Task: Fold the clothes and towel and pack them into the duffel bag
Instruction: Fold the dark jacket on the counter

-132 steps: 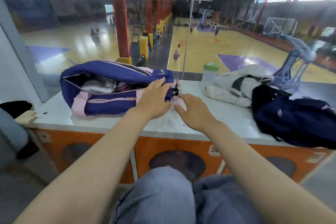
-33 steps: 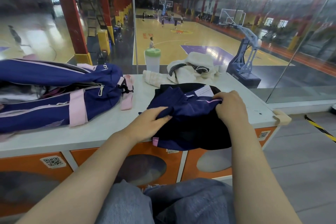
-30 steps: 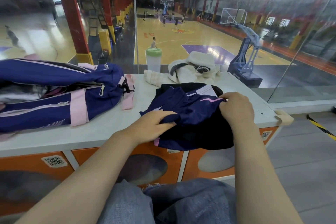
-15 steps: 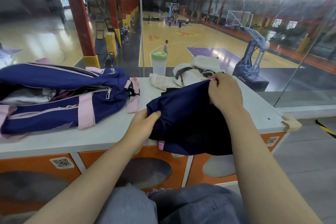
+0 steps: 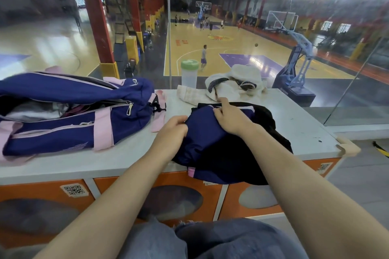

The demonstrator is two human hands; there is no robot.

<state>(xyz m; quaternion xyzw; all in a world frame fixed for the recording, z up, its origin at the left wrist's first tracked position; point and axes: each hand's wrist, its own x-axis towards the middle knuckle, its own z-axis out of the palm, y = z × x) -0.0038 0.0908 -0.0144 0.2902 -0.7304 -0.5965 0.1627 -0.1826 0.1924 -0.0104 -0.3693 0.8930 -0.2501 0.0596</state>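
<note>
Both hands work on a navy garment (image 5: 202,132) with black parts and a small pink trim, which lies crumpled on the right half of the white desk (image 5: 294,115). Its near edge hangs over the front of the desk. The left hand (image 5: 171,132) grips the left edge of the garment, with the fingers curled around the fabric. The right hand (image 5: 228,116) pinches the fabric at the far top part of the garment, near a light stripe.

The duffel bag (image 5: 69,111), navy with pink straps, lies on the left half of the desk, well apart from the garment. Its zipper is open and some light cloth is visible inside. A pink strap end lies on the desk between the bag and the left hand.

Behind the garment, a white towel (image 5: 235,84) lies in a loose pile at the far edge of the desk, with a dark band across it. Just beside it on the left stands a clear bottle (image 5: 189,73) with a green lid.
</note>
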